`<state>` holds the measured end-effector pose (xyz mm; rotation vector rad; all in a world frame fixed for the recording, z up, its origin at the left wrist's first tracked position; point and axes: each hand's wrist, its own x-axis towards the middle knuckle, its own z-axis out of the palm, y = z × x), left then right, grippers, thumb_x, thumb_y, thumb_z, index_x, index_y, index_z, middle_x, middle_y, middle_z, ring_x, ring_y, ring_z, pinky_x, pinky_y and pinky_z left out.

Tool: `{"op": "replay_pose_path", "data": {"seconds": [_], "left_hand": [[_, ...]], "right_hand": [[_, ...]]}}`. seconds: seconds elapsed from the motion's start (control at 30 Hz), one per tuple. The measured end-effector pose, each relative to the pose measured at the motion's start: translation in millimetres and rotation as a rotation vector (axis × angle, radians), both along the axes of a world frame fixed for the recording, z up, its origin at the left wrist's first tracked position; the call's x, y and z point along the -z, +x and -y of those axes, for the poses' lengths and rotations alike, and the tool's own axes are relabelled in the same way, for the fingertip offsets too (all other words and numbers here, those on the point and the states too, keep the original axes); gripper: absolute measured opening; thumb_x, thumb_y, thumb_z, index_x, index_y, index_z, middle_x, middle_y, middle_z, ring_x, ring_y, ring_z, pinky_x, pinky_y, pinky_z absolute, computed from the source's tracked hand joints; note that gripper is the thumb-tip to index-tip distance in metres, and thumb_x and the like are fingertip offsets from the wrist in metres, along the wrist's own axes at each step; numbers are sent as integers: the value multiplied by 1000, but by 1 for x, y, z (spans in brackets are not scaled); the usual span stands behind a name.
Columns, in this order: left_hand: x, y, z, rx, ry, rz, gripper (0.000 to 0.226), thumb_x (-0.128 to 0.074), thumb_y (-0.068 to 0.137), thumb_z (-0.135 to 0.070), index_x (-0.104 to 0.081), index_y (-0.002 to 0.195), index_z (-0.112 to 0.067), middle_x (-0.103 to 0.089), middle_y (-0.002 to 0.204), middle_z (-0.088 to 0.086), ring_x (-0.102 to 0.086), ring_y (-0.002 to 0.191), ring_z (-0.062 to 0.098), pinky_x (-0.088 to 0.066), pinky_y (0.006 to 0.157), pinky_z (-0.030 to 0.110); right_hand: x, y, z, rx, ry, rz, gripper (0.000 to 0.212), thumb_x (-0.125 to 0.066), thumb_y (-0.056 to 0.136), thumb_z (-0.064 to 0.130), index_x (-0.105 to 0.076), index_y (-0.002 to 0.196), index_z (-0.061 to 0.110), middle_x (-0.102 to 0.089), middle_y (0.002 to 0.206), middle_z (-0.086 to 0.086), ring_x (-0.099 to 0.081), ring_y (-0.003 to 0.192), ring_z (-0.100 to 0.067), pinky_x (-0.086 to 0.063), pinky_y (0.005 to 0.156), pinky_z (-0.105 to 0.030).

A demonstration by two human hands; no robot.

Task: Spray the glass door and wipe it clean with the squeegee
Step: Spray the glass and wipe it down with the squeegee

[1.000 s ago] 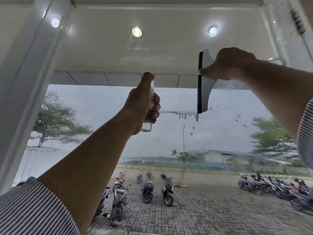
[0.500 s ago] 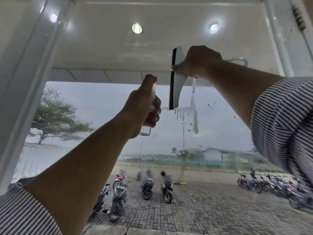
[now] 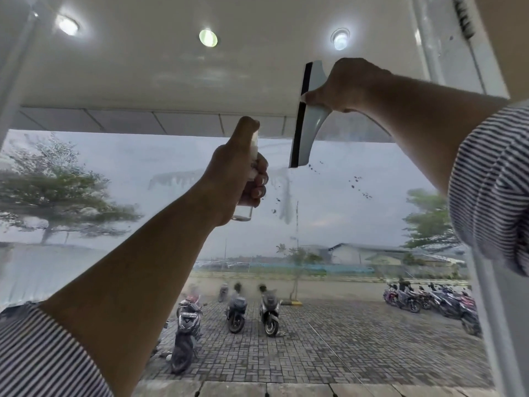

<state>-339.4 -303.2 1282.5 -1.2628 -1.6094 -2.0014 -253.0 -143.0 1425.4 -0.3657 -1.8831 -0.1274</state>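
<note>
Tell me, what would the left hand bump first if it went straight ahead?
Probably the glass door, near the wet streak: the left hand points its spray bottle there, though depth is unclear.

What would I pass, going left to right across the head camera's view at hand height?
tree outside → wet smear → left hand gripping the spray bottle → squeegee → right hand holding it → striped sleeve
</note>
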Motion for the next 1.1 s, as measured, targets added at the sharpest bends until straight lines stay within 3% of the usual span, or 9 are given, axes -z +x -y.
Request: {"op": "replay_pose_path", "data": {"seconds": [0.2, 0.3, 0.37, 0.5, 0.6, 0.8, 0.97, 1.03, 1.1], "left_hand": [[-7, 16, -25, 38, 32, 4, 57, -45, 93, -57, -46, 58, -12, -42, 47, 3, -36, 40, 19, -36, 46, 21], [-9, 25, -39, 70, 23, 11, 56, -46, 92, -57, -45, 57, -12, -41, 47, 3, -34, 40, 19, -35, 45, 20], [-10, 30, -45, 86, 22, 11, 57, -46, 92, -57, -45, 57, -12, -41, 47, 3, -34, 39, 19, -34, 46, 21], [-7, 34, -54, 90, 15, 8, 57, -45, 93, -57, -46, 57, -12, -43, 47, 3, -36, 39, 20, -36, 47, 22], [-2, 36, -55, 86, 0, 11, 58, -44, 95, -56, -47, 57, -11, -44, 46, 4, -38, 39, 19, -37, 46, 21], [2, 42, -46, 73, -1, 15, 59, -46, 94, -55, -48, 54, -12, -43, 46, 4, -37, 39, 20, -35, 47, 23], [-3, 43, -25, 33, 32, -4, 61, -45, 94, -56, -48, 52, -12, -44, 46, 5, -38, 38, 20, -37, 46, 22], [-3, 41, -16, 23, 38, -5, 61, -45, 94, -56, -47, 52, -12, -44, 46, 4, -37, 37, 19, -36, 46, 22], [-1, 38, -9, 8, 31, -7, 60, -44, 94, -56, -47, 53, -12, -43, 46, 4, -37, 38, 19, -36, 47, 22]], "right_hand": [[0, 18, -40, 48, -55, -11, 58, -62, 83, 65, -48, 74, 9, -52, 71, -7, -59, 88, -35, -45, 82, -39], [6, 31, -61, 70, -69, -5, 65, -60, 84, 65, -59, 104, 4, -59, 88, -13, -61, 104, -39, -47, 90, -43], [11, 37, -75, 73, -86, -8, 69, -60, 86, 64, -57, 116, 2, -58, 101, -18, -59, 107, -39, -47, 91, -42], [18, 40, -88, 30, -151, -11, 57, -63, 84, 63, -51, 103, 10, -55, 94, -13, -54, 89, -32, -45, 81, -37], [22, 40, -87, 6, -188, -29, 53, -63, 82, 62, -51, 98, 12, -57, 91, -11, -55, 87, -32, -45, 83, -38], [22, 46, -71, -115, -169, -99, 41, -63, 87, 54, -57, 96, 14, -58, 86, -7, -57, 82, -27, -42, 70, -32], [14, 34, -38, -153, -85, -158, 63, -60, 88, 63, -61, 118, 7, -61, 102, -9, -58, 92, -27, -39, 73, -30], [9, 25, -21, -138, 10, -113, 66, -60, 85, 67, -61, 116, 8, -64, 108, -9, -60, 101, -29, -39, 75, -31], [8, 15, -6, -120, 97, -54, 65, -60, 82, 70, -61, 110, 11, -61, 100, -6, -59, 98, -27, -38, 75, -32]]}}
